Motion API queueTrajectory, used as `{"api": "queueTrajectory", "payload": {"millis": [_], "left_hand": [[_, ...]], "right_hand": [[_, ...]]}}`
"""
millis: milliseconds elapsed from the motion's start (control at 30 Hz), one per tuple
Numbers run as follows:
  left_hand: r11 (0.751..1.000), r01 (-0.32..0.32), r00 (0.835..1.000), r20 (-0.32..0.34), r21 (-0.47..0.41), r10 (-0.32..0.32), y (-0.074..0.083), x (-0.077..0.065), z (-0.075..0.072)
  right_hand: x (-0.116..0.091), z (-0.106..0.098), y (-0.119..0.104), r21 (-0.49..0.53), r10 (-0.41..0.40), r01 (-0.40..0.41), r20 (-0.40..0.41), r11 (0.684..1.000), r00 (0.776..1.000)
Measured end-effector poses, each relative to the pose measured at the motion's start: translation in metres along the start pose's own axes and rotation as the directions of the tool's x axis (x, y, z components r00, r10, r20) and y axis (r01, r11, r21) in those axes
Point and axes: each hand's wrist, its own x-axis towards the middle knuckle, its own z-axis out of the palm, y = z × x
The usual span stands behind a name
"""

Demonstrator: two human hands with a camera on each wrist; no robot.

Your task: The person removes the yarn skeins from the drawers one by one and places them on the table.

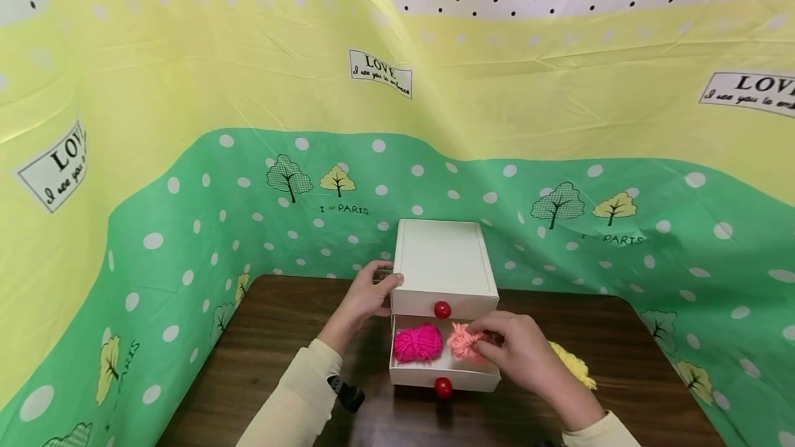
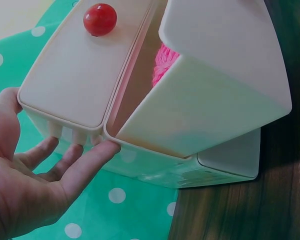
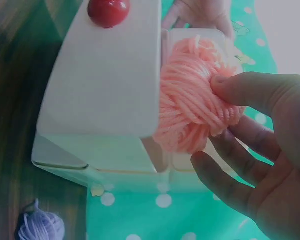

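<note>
A white two-drawer box [image 1: 444, 254] with red knobs stands on the table, its lower drawer [image 1: 406, 376] pulled out. At the box's left side, my left hand [image 1: 370, 292] rests its fingertips on the wall and front edge, fingers spread. My right hand [image 1: 524, 350] pinches a salmon-pink yarn ball [image 3: 195, 100] between thumb and fingers, over the right part of the lower drawer. Inside that drawer's left part lies a magenta yarn ball [image 1: 417, 343]. The left wrist view shows only a bit of the magenta yarn [image 2: 165, 65] past the drawer wall.
On the dark wooden table [image 1: 273, 350], a yellow yarn ball [image 1: 573, 364] lies right of the box, partly behind my right forearm. The right wrist view also has a lavender yarn ball [image 3: 41, 226] beside the box. A patterned curtain [image 1: 348, 240] rises behind the table.
</note>
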Motion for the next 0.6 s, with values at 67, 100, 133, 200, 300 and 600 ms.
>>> {"api": "queueTrajectory", "payload": {"millis": [67, 100, 133, 200, 300, 600], "left_hand": [[1.000, 0.000, 1.000, 0.000, 0.000, 0.000, 0.000, 0.000, 0.000], [1.000, 0.000, 1.000, 0.000, 0.000, 0.000, 0.000, -0.001, 0.000], [1.000, -0.001, 1.000, 0.001, 0.000, 0.001, 0.000, 0.000, -0.001], [1.000, -0.002, 1.000, 0.001, 0.000, 0.002, 0.001, 0.000, -0.001], [1.000, 0.000, 1.000, -0.003, -0.001, 0.000, 0.001, 0.000, -0.002], [1.000, -0.002, 1.000, -0.002, 0.009, 0.002, -0.001, -0.001, -0.001]], "right_hand": [[-0.002, -0.004, 0.001, -0.003, 0.010, -0.010, -0.029, 1.000, 1.000], [-0.003, -0.006, 0.001, -0.010, 0.010, -0.011, -0.044, 1.000, 0.999], [-0.004, -0.009, 0.002, -0.018, 0.012, -0.013, -0.062, 1.000, 0.998], [-0.006, -0.013, 0.004, -0.038, 0.011, -0.015, -0.099, 0.999, 0.995], [-0.010, -0.018, 0.007, -0.078, 0.006, -0.018, -0.148, 0.997, 0.989], [-0.026, -0.022, 0.020, -0.149, 0.115, -0.155, -0.243, 0.977, 0.963]]}}
